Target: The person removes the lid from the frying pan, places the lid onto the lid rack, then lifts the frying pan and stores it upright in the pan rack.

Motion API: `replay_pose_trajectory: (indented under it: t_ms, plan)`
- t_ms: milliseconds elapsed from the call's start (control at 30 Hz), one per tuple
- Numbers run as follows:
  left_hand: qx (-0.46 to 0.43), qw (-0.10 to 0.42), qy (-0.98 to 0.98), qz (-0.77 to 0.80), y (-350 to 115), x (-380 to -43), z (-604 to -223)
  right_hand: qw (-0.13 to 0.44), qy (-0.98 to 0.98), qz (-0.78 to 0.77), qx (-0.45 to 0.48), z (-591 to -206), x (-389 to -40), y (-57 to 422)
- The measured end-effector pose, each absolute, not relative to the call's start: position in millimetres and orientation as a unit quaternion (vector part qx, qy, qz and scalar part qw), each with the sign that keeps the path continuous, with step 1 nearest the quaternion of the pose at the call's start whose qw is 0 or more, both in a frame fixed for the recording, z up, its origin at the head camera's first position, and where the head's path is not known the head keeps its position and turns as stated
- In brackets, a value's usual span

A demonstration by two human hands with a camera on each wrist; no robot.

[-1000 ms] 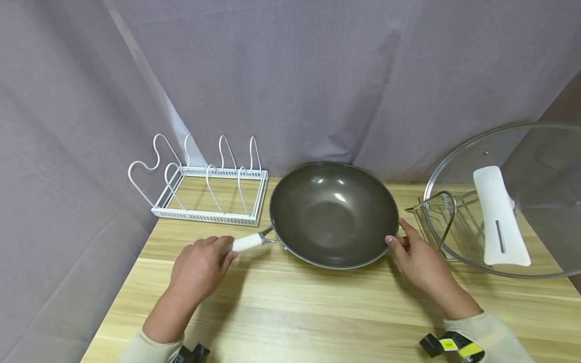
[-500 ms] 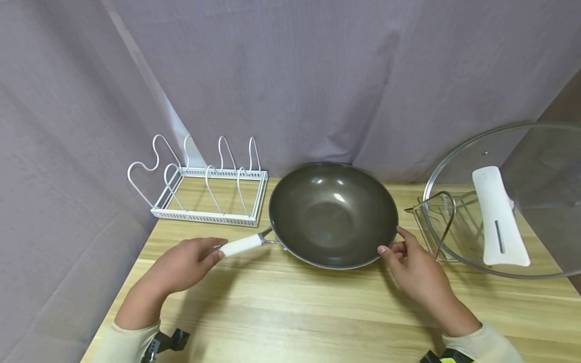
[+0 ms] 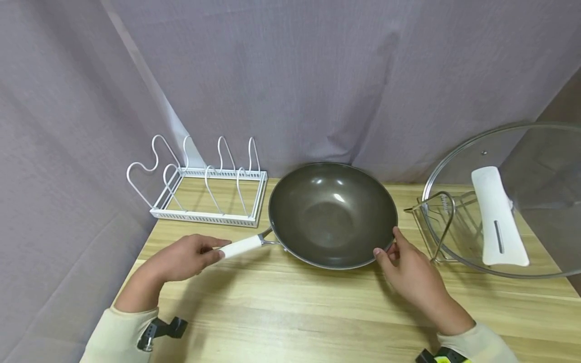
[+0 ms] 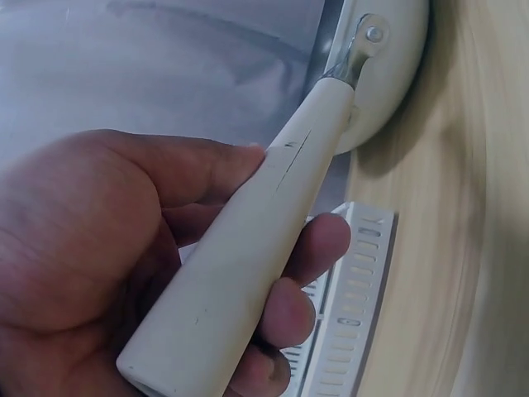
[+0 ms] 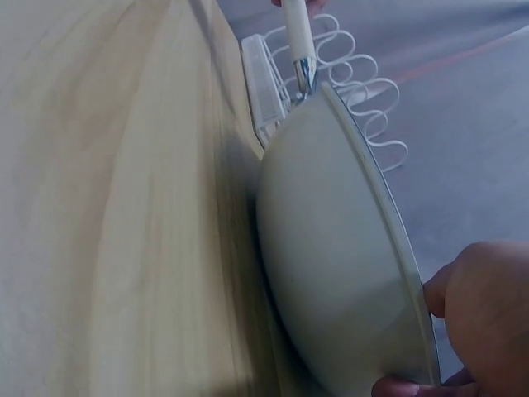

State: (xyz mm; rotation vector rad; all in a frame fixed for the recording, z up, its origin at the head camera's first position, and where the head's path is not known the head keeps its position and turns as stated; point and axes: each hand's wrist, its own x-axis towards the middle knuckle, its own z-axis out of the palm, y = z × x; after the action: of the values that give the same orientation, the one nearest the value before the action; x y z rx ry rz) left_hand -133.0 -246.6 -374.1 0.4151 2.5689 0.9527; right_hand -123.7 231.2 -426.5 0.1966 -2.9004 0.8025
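A wok [image 3: 333, 217] with a dark inside and a pale outer wall sits at the middle of the wooden table. Its white handle [image 4: 248, 240] points left, and my left hand [image 3: 190, 256] grips it near the end, thumb on one side and fingers curled round the other, as the left wrist view shows. At the wok's near right rim, my right hand [image 3: 410, 275] pinches the edge between thumb and fingers. In the right wrist view the wok's pale underside [image 5: 331, 240] shows close over the table.
Left of the wok stands a white wire rack [image 3: 204, 217] with upright loops. On the right, a large glass lid [image 3: 458, 151] with a white grip [image 3: 499, 217] leans in a metal stand [image 3: 447, 234]. A grey curtain [image 3: 290, 85] hangs behind the table [image 3: 295, 312].
My left hand has shifted left toward the handle's end, its forearm swinging outward. My right hand has slid along the rim toward the near side. The wok has stayed nearly in place.
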Motion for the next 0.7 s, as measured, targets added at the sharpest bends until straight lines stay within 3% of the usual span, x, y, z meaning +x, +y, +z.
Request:
replay_pose_trajectory:
  t_ms: [700]
  plan:
    - [0.176,0.235,0.871,0.394,-236.3,-127.0,-378.2,0.011,-0.957,0.277,0.088,-424.3,-149.8,246.8]
